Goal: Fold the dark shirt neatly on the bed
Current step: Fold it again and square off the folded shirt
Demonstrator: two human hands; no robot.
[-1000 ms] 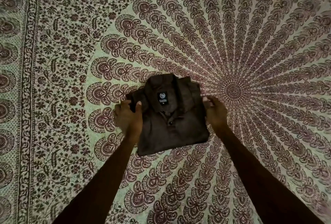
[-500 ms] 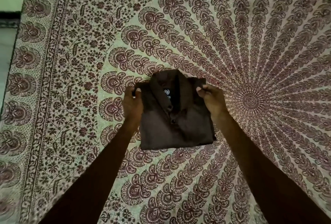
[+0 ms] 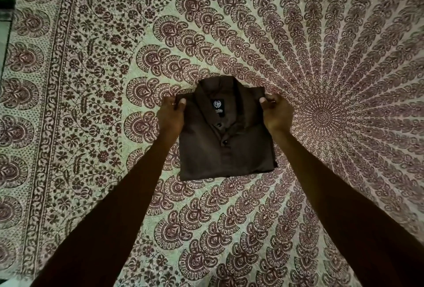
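The dark brown shirt (image 3: 226,149) lies folded into a compact rectangle in the middle of the bed, collar at the far end, a small black label and two buttons showing. My left hand (image 3: 171,114) pinches the shirt's upper left shoulder corner between thumb and fingers. On the opposite side my right hand (image 3: 275,112) pinches the upper right shoulder corner the same way. Both forearms reach in from the bottom of the view.
The bed is covered by a patterned bedsheet (image 3: 321,45) with a maroon mandala print and a floral border along the left. The bed's left edge and a strip of floor (image 3: 5,34) show at the far left.
Both hands slid from the shirt's side edges up to its shoulder corners and now pinch them. The folded shirt looks squarer, and the view has shifted slightly.
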